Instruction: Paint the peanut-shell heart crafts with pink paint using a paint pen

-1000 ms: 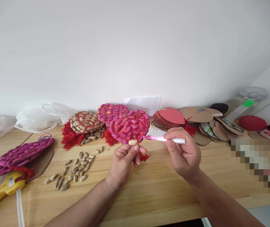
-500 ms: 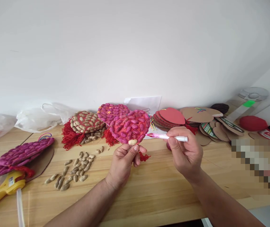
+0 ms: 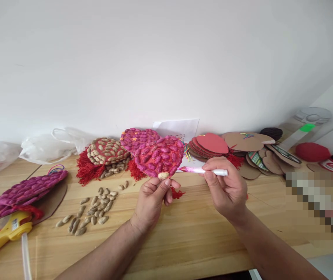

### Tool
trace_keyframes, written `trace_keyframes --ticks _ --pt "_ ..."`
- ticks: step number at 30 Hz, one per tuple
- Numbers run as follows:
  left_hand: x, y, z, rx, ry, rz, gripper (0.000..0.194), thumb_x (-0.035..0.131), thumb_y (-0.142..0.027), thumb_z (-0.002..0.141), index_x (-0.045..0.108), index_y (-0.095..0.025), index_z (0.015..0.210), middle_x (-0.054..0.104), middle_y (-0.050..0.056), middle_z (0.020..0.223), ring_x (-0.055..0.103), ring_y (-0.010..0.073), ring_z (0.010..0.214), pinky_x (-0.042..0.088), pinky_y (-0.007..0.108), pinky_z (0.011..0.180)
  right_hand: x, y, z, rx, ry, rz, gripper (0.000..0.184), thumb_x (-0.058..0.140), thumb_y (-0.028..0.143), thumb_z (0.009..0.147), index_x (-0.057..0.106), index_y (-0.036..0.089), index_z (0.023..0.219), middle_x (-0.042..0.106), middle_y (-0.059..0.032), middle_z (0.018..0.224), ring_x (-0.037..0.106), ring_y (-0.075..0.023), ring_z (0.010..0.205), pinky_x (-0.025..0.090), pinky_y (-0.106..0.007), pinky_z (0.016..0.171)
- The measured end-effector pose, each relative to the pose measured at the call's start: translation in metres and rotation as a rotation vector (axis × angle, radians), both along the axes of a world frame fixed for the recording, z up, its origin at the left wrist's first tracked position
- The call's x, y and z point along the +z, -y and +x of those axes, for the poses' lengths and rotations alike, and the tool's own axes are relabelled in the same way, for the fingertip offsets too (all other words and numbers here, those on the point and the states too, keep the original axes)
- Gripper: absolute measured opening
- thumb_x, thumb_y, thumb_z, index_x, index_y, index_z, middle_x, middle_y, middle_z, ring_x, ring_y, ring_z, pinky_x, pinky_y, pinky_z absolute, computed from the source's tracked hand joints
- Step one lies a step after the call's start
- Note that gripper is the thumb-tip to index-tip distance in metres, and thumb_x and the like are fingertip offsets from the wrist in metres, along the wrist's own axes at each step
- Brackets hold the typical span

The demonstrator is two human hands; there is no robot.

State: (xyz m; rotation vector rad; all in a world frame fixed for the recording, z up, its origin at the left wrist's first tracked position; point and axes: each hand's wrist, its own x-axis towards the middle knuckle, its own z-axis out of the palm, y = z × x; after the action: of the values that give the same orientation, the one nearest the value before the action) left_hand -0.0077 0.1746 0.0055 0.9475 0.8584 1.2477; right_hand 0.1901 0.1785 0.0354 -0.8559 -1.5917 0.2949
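Note:
My left hand point(image 3: 154, 198) pinches the lower tip of a heart-shaped plaque point(image 3: 159, 155) covered in magenta-coloured peanuts. One pale, uncoloured peanut point(image 3: 163, 175) sits at the bottom of the heart, just above my left thumb. A red tassel point(image 3: 177, 193) shows below the plaque, behind my fingers. In my right hand point(image 3: 227, 190) is a white marker pen point(image 3: 213, 170), held almost level. Its stained pink-red tip points left, close to the heart's lower right edge; whether it touches cannot be made out.
Loose peanuts point(image 3: 99, 208) are scattered left of centre. A yellow glue gun point(image 3: 11, 231) lies at the left beside more magenta peanut plaques point(image 3: 34, 188). Along the wall stand plastic bags point(image 3: 45, 146), stacked red cardboard hearts point(image 3: 211, 143), cardboard shapes point(image 3: 242, 142) and red yarn point(image 3: 312, 151).
My right hand and the marker have shifted slightly left and down, bringing the tip nearer the heart. My left hand and the plaque have stayed nearly still.

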Motion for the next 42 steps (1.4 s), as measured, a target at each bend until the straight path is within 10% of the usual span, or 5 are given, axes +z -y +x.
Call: trace_keyframes --ticks 18,30,42 --pt "0.005 0.003 0.001 0.007 0.045 -0.027 0.032 0.080 -0.045 0.081 0.078 -0.013 0.076 0.064 0.001 0.054 0.042 0.0064 0.044 0.033 0.021 0.044 -0.001 0.002 0.001 0.002 0.046 0.041 0.012 0.062 0.020 0.094 0.066 0.025 0.104 0.063 -0.0066 0.097 0.061 -0.0234 0.094 0.049 -0.042 0.083" --pt "-0.001 0.000 -0.004 0.012 -0.031 -0.019 0.028 0.082 -0.043 0.081 0.080 -0.016 0.081 0.064 0.000 0.056 0.047 0.0072 0.050 0.036 0.018 0.046 0.032 0.004 0.045 -0.485 0.094 0.130 0.006 0.063 0.027 0.095 0.066 0.022 0.095 0.067 -0.0033 0.087 0.063 -0.0202 0.083 0.048 -0.037 0.079" --pt "-0.007 0.003 -0.009 0.101 -0.300 0.109 0.029 0.083 -0.049 0.078 0.081 -0.020 0.081 0.082 0.007 0.091 0.070 0.0203 0.083 0.058 0.030 0.079 0.032 0.002 0.053 -0.592 0.460 -0.268 0.010 0.065 0.029 0.090 0.067 0.023 0.082 0.074 -0.0012 0.084 0.060 -0.0235 0.093 0.034 -0.039 0.085"
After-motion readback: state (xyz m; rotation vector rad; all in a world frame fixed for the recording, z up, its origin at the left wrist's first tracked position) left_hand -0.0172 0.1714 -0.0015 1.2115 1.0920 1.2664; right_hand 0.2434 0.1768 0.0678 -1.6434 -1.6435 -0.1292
